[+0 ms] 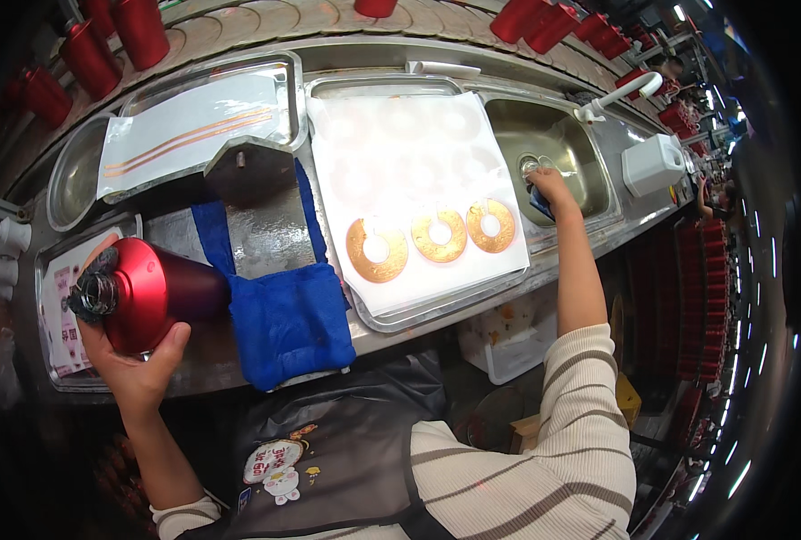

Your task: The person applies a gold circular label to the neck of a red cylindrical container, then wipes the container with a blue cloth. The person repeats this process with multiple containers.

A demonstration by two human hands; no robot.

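Observation:
My left hand [139, 371] is wrapped round the shoulder of a shiny red bottle [174, 290] that darkens to purple toward its base. The bottle lies tilted, its base against a blue cloth [292, 328] draped over a metal stand [274, 236]. Black crumpled plastic [97, 290] covers its neck. Over at the right, my right hand [553, 187] reaches into a steel sink [582, 162], fingers closed on a small dark blue cloth [541, 203]. Between my hands, a white sheet [418, 153] bears gold open-ring decals [439, 238] along its near side.
Another tray [294, 99] holds a white sheet with two thin copper-coloured strips [193, 142]. Behind the counter, red bottles [90, 58] stand on a slatted conveyor [265, 27]. A white tap [630, 93] and a white jug [652, 165] are by the sink. A printed-sheet tray [63, 315] lies left.

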